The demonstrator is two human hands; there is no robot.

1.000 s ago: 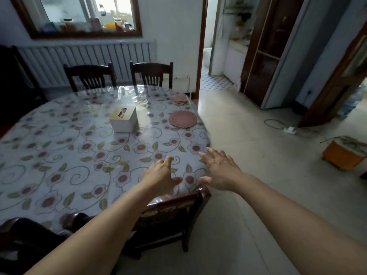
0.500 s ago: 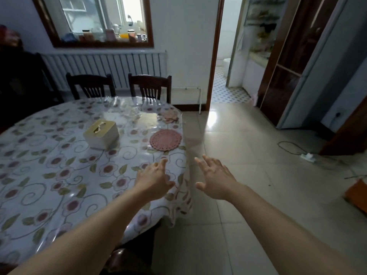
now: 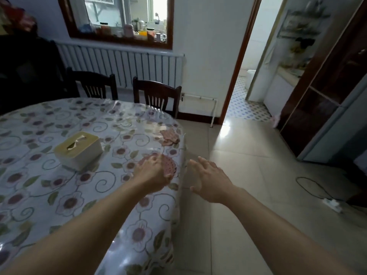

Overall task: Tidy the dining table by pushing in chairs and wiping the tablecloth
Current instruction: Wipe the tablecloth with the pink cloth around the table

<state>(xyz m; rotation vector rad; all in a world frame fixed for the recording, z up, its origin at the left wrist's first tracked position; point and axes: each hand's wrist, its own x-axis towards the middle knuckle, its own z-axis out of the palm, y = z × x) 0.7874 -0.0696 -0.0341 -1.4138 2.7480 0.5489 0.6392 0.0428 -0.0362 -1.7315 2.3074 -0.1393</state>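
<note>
ahead, a round-edged dining table (image 3: 178, 195) under a flowered tablecloth (image 3: 59, 175) with a clear glossy cover, filling the left of the view, its right edge curving from the far chairs down toward the viewer. two dark wooden chairs (image 3: 156, 96) at the far side, backs upright and facing the table, tucked close to its edge; second chair (image 3: 93, 84) just left of the first. left hand (image 3: 153, 175) held over the tablecloth near the right edge, fingers loosely bent, gripping nothing, partly covering a round pink mat (image 3: 170, 165). right hand (image 3: 210, 181) just past the table edge over the tiled floor (image 3: 248, 155), fingers spread and straight, holding nothing. cream tissue box (image 3: 78, 149) on the cloth left of the hands, long axis running from near-left to far-right. small pink crumpled cloth (image 3: 169, 137) near the far right edge, beyond the mat. white radiator (image 3: 123, 66) on the wall behind the chairs.
</note>
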